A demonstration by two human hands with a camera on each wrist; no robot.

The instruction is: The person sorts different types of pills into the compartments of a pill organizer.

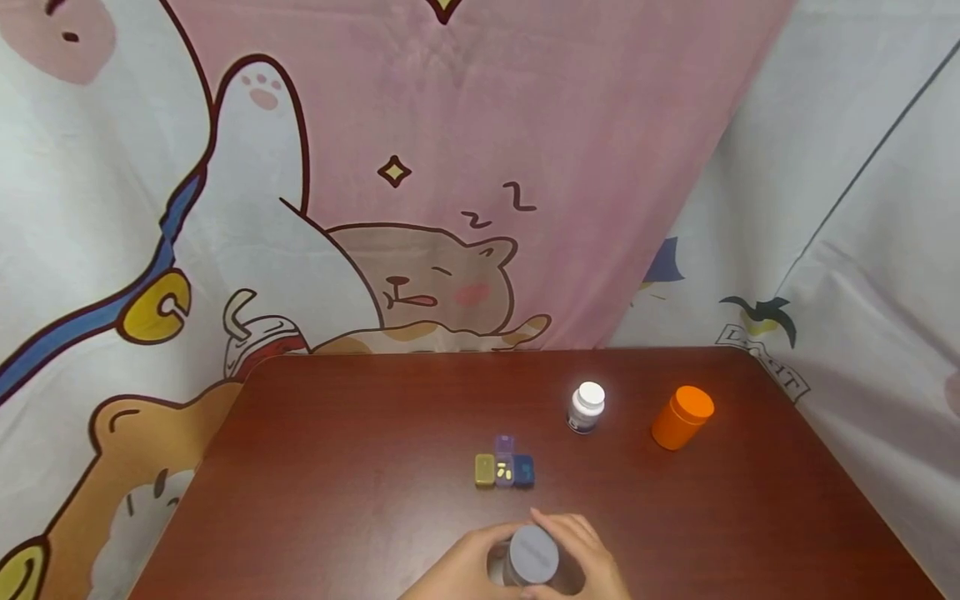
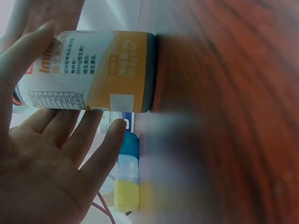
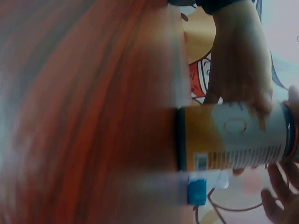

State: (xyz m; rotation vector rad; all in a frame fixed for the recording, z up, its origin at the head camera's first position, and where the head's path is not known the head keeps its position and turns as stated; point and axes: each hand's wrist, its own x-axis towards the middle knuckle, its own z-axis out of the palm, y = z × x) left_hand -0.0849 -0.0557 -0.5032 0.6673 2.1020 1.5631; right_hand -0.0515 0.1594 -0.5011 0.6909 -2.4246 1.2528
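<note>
A supplement bottle with a white and orange label stands on the table in front of me, its grey lid facing up. My left hand holds the bottle's body from the left, thumb along the near side. From the right, my right hand grips it up at the lid, as the right wrist view shows at its edge. Just beyond the hands lies a small pill organizer with a yellow box, a blue box and a purple box whose flap is raised. Several pale yellow pills lie inside the purple one.
Farther back on the dark red-brown table stand a white bottle and, to its right, an orange bottle. A printed cloth with cartoon animals hangs behind the table's back edge and along its sides.
</note>
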